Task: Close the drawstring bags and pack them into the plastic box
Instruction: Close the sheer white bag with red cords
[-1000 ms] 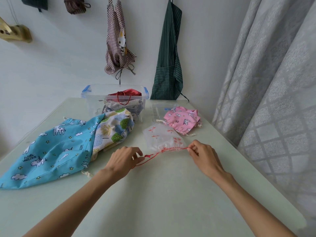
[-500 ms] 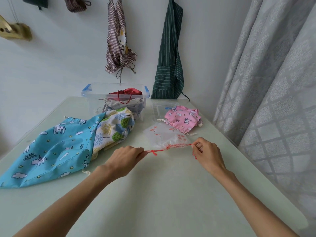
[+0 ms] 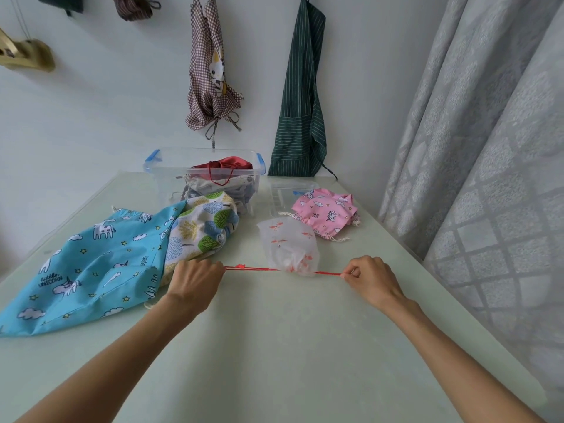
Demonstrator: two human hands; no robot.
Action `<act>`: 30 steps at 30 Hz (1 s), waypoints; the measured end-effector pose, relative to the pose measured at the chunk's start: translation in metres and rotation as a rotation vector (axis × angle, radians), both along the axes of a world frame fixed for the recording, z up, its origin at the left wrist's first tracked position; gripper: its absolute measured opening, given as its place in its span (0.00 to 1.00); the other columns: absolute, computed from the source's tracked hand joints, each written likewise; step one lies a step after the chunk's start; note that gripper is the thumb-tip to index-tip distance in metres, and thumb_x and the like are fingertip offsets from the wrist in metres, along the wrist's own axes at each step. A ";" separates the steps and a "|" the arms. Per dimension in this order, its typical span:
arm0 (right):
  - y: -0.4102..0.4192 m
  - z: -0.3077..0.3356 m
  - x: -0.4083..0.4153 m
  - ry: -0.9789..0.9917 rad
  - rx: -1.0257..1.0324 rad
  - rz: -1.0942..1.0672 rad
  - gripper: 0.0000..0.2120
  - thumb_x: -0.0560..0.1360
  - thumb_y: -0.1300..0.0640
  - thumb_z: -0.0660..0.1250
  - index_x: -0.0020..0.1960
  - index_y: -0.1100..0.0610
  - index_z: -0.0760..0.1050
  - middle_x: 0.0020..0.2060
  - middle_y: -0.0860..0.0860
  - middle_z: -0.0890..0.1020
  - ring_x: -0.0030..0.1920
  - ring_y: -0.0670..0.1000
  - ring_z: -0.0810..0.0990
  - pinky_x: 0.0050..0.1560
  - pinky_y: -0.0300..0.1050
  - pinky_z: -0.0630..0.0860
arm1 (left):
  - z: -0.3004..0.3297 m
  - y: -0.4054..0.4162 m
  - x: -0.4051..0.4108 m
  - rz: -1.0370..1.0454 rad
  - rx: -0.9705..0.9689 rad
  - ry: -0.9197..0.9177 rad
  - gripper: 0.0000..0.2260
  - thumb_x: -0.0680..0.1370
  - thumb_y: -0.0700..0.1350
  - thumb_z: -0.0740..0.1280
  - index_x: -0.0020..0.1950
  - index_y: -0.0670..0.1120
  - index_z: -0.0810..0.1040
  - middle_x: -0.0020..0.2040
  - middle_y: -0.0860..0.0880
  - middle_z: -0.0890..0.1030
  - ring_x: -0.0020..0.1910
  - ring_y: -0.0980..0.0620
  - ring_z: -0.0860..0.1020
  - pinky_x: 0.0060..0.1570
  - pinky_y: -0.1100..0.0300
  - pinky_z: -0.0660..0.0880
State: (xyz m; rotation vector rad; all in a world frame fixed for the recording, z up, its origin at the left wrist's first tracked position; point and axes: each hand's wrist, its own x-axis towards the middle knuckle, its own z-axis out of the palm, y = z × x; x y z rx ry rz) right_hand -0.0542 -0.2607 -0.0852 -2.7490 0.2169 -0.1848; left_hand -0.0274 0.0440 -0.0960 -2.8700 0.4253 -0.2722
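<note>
On the pale green table point(image 3: 274, 346) we see, through the head camera, a small translucent white drawstring bag with red prints point(image 3: 288, 247) lying between the hands, its mouth gathered tight. Our left hand point(image 3: 195, 279) pinches one end of the thin red drawstring point(image 3: 253, 268) and our right hand point(image 3: 370, 277) pinches the other, the cord stretched straight. Behind sit the clear plastic box with blue latches point(image 3: 171, 169), a blue unicorn-print bag point(image 3: 91, 267), a tree-print bag point(image 3: 204, 230) and a pink bag point(image 3: 326, 212).

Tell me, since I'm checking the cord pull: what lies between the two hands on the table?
In the head view, the small translucent white drawstring bag, mouth gathered on the taut red cord that the left hand and right hand pinch.
</note>
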 end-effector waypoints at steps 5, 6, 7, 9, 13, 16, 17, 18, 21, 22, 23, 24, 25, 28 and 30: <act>-0.002 0.022 0.000 0.153 0.054 -0.014 0.17 0.70 0.59 0.68 0.59 0.50 0.77 0.55 0.48 0.80 0.51 0.54 0.81 0.54 0.44 0.73 | 0.041 0.005 0.006 0.201 -0.166 0.446 0.21 0.75 0.59 0.65 0.61 0.46 0.71 0.60 0.50 0.75 0.47 0.50 0.77 0.47 0.57 0.72; -0.001 0.026 0.000 0.167 0.028 -0.018 0.22 0.70 0.58 0.68 0.63 0.50 0.74 0.59 0.48 0.77 0.55 0.54 0.79 0.56 0.44 0.72 | 0.050 0.004 0.008 0.189 -0.215 0.448 0.21 0.74 0.59 0.67 0.58 0.45 0.71 0.57 0.49 0.76 0.44 0.50 0.76 0.45 0.58 0.72; 0.002 0.028 0.001 0.161 -0.015 -0.018 0.25 0.71 0.57 0.68 0.67 0.49 0.70 0.62 0.49 0.75 0.59 0.54 0.77 0.58 0.45 0.71 | 0.055 0.001 0.011 0.163 -0.261 0.379 0.19 0.74 0.58 0.67 0.55 0.45 0.72 0.54 0.49 0.77 0.44 0.49 0.76 0.44 0.59 0.72; 0.016 0.029 0.002 0.121 -0.120 -0.013 0.26 0.72 0.56 0.67 0.69 0.50 0.67 0.66 0.49 0.72 0.64 0.55 0.73 0.59 0.45 0.69 | 0.052 -0.016 0.015 0.112 -0.387 0.204 0.16 0.75 0.56 0.67 0.57 0.47 0.74 0.55 0.50 0.78 0.53 0.48 0.77 0.52 0.57 0.74; 0.050 0.015 0.007 0.187 -0.074 -0.017 0.07 0.72 0.50 0.67 0.40 0.52 0.72 0.51 0.55 0.76 0.55 0.58 0.77 0.46 0.43 0.69 | 0.018 -0.068 0.009 0.097 -0.576 0.430 0.17 0.75 0.53 0.67 0.61 0.48 0.76 0.57 0.48 0.80 0.58 0.47 0.78 0.57 0.56 0.74; 0.059 -0.001 0.010 0.136 0.031 -0.067 0.18 0.73 0.46 0.66 0.32 0.54 0.62 0.49 0.56 0.79 0.53 0.60 0.78 0.47 0.45 0.70 | -0.002 -0.085 0.009 0.153 -0.689 0.425 0.17 0.74 0.54 0.67 0.61 0.49 0.76 0.58 0.50 0.79 0.59 0.47 0.77 0.55 0.58 0.71; 0.060 -0.004 0.011 0.087 0.070 -0.087 0.17 0.73 0.46 0.66 0.33 0.54 0.64 0.49 0.56 0.81 0.53 0.60 0.78 0.48 0.46 0.71 | -0.006 -0.088 0.011 0.164 -0.772 0.410 0.16 0.74 0.54 0.67 0.59 0.50 0.76 0.57 0.51 0.79 0.57 0.47 0.78 0.54 0.58 0.72; 0.060 -0.006 0.011 0.048 0.113 -0.101 0.17 0.73 0.45 0.66 0.34 0.55 0.67 0.46 0.56 0.82 0.51 0.61 0.79 0.48 0.46 0.72 | -0.008 -0.090 0.013 0.163 -0.880 0.420 0.14 0.75 0.53 0.67 0.57 0.49 0.77 0.56 0.52 0.81 0.53 0.47 0.80 0.52 0.58 0.74; 0.056 -0.009 0.015 -0.039 0.317 -0.105 0.21 0.71 0.42 0.67 0.29 0.57 0.74 0.30 0.53 0.81 0.37 0.58 0.80 0.40 0.46 0.75 | -0.001 -0.095 0.014 0.148 -1.306 0.555 0.07 0.78 0.48 0.64 0.49 0.45 0.77 0.48 0.50 0.82 0.33 0.54 0.81 0.28 0.69 0.71; 0.055 -0.007 0.017 -0.065 0.416 -0.085 0.20 0.72 0.43 0.68 0.27 0.55 0.76 0.26 0.51 0.80 0.32 0.53 0.80 0.39 0.46 0.77 | 0.004 -0.095 0.013 0.137 -1.402 0.596 0.07 0.79 0.47 0.63 0.49 0.45 0.77 0.43 0.50 0.81 0.26 0.58 0.77 0.21 0.71 0.65; 0.054 -0.004 0.019 -0.096 0.508 -0.054 0.19 0.72 0.45 0.69 0.27 0.53 0.77 0.22 0.49 0.79 0.27 0.49 0.79 0.37 0.46 0.78 | 0.010 -0.096 0.011 0.110 -1.454 0.605 0.08 0.80 0.47 0.61 0.49 0.44 0.78 0.38 0.51 0.78 0.23 0.60 0.72 0.19 0.72 0.61; 0.053 0.000 0.021 -0.123 0.579 -0.018 0.18 0.73 0.47 0.68 0.27 0.52 0.77 0.20 0.47 0.76 0.23 0.45 0.75 0.34 0.44 0.76 | 0.016 -0.095 0.010 0.074 -1.479 0.585 0.10 0.80 0.47 0.61 0.48 0.44 0.79 0.35 0.51 0.74 0.22 0.60 0.69 0.20 0.71 0.60; 0.053 0.004 0.023 -0.157 0.615 0.022 0.18 0.75 0.48 0.67 0.28 0.52 0.77 0.19 0.46 0.74 0.22 0.44 0.72 0.32 0.42 0.73 | 0.022 -0.093 0.011 0.027 -1.479 0.537 0.11 0.80 0.48 0.61 0.48 0.45 0.81 0.33 0.52 0.72 0.24 0.59 0.67 0.21 0.70 0.61; 0.055 0.020 0.026 -0.289 0.540 0.101 0.19 0.77 0.51 0.64 0.29 0.56 0.72 0.17 0.45 0.69 0.21 0.44 0.65 0.27 0.36 0.61 | 0.038 -0.087 0.013 -0.094 -1.394 0.336 0.12 0.80 0.50 0.62 0.44 0.47 0.83 0.28 0.53 0.71 0.26 0.59 0.65 0.27 0.64 0.61; 0.052 0.026 0.029 -0.392 0.452 0.113 0.20 0.77 0.51 0.63 0.31 0.62 0.69 0.18 0.48 0.66 0.23 0.47 0.62 0.28 0.40 0.59 | 0.042 -0.081 0.015 -0.151 -1.287 0.205 0.14 0.79 0.52 0.62 0.40 0.49 0.83 0.24 0.54 0.71 0.23 0.58 0.66 0.28 0.63 0.61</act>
